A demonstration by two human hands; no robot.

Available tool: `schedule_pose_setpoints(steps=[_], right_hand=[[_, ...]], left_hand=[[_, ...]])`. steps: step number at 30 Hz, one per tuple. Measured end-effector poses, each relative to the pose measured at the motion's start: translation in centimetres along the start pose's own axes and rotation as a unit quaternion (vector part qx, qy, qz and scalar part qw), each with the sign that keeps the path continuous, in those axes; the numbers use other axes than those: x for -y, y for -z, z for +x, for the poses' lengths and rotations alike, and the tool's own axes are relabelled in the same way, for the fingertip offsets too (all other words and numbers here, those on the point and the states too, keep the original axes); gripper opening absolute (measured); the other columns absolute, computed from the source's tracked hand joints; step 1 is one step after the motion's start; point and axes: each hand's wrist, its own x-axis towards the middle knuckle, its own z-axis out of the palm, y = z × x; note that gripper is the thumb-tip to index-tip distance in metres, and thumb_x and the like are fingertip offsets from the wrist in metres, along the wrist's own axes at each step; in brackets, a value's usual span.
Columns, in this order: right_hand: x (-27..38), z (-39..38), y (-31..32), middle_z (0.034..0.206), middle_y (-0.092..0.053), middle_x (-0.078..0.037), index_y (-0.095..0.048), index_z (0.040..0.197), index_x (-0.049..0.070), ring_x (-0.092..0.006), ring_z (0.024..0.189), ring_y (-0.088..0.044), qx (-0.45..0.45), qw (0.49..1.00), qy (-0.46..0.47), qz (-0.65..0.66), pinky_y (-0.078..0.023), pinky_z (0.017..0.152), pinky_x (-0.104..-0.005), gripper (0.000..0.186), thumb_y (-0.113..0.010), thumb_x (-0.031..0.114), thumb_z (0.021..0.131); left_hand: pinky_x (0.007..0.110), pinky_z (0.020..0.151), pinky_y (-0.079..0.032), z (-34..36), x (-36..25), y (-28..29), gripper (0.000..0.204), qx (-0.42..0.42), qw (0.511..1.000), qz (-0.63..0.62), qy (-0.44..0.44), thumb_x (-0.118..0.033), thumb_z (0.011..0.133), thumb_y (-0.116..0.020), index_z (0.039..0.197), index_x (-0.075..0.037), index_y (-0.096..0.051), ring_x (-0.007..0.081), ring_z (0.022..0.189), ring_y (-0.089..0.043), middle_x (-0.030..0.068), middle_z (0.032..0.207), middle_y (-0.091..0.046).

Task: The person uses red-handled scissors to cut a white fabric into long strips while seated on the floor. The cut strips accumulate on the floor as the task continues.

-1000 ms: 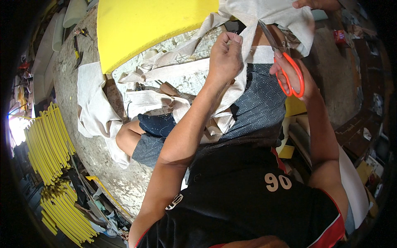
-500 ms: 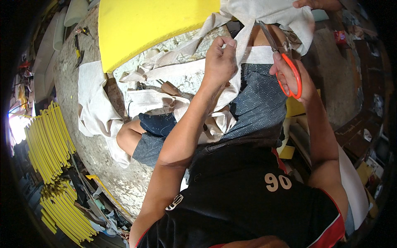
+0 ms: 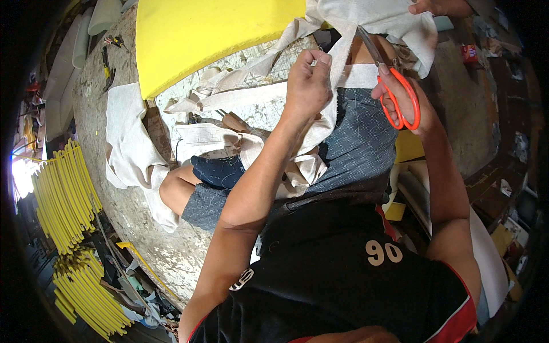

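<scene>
Gripping, with hands apart, a cream fabric strip point(image 3: 341, 51) above dark patterned shorts point(image 3: 366, 126) in the left hand point(image 3: 309, 86) and orange-handled scissors point(image 3: 416, 104) in the right hand point(image 3: 403, 103), with blade tips at the cream cloth point(image 3: 380, 14), near the yellow foam panel point(image 3: 217, 40) on the worktop point(image 3: 128, 217).

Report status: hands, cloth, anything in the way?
Left hand closed at cloth strip; right hand holding scissors; possibly in the way: another person's hand at wider cloth.

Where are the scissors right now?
The scissors are in the right hand, beside the pale cloth, upper right of centre in the head view.
</scene>
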Motion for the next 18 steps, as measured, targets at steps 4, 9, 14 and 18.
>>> schedule_pose_setpoints(steps=[4, 9, 14, 18], right_hand=[[-0.3, 0.1, 0.2, 0.051, -0.045, 0.004, -0.062, 0.081, 0.002, -0.0055, 0.043, -0.043, 0.003, 1.000, 0.006, 0.001, -0.038, 0.042, -0.0229, 0.062, -0.048, 0.058, 0.103], [0.1, 0.4, 0.1, 0.052, -0.044, 0.005, -0.062, 0.080, 0.002, -0.0053, 0.042, -0.042, 0.004, 1.000, 0.012, -0.007, -0.037, 0.042, -0.0228, 0.060, -0.049, 0.057, 0.103], [-0.2, 0.6, -0.2, 0.052, -0.043, 0.005, -0.061, 0.080, 0.003, -0.0053, 0.042, -0.041, -0.012, 1.000, 0.001, 0.017, -0.036, 0.042, -0.0225, 0.060, -0.050, 0.057, 0.103], [-0.5, 0.5, -0.1, 0.053, -0.043, 0.005, -0.061, 0.080, 0.003, -0.0050, 0.043, -0.041, -0.006, 1.000, -0.002, 0.026, -0.036, 0.043, -0.0221, 0.061, -0.050, 0.059, 0.102]], left_hand=[[0.025, 0.039, -0.030, -0.1, -0.1, 0.0, 0.016, 0.003, 1.000, 0.002, 0.019, -0.021, 0.106, -0.056, 0.103, -0.005, -0.055, 0.0051, 0.044, -0.041, -0.0040, 0.063, -0.050], [0.025, 0.040, -0.030, 0.0, 0.0, 0.0, 0.016, 0.001, 1.000, 0.006, 0.011, -0.021, 0.106, -0.056, 0.103, -0.005, -0.056, 0.0047, 0.046, -0.041, -0.0040, 0.063, -0.051], [0.024, 0.043, -0.030, 0.2, 0.1, 0.1, 0.017, -0.007, 0.998, 0.055, -0.013, -0.021, 0.106, -0.056, 0.102, -0.005, -0.057, 0.0035, 0.049, -0.042, -0.0050, 0.064, -0.050], [0.025, 0.044, -0.031, -0.2, 0.8, 1.7, 0.018, -0.022, 1.000, 0.014, 0.015, -0.022, 0.106, -0.056, 0.101, -0.005, -0.058, 0.0035, 0.050, -0.041, -0.0053, 0.064, -0.051]])
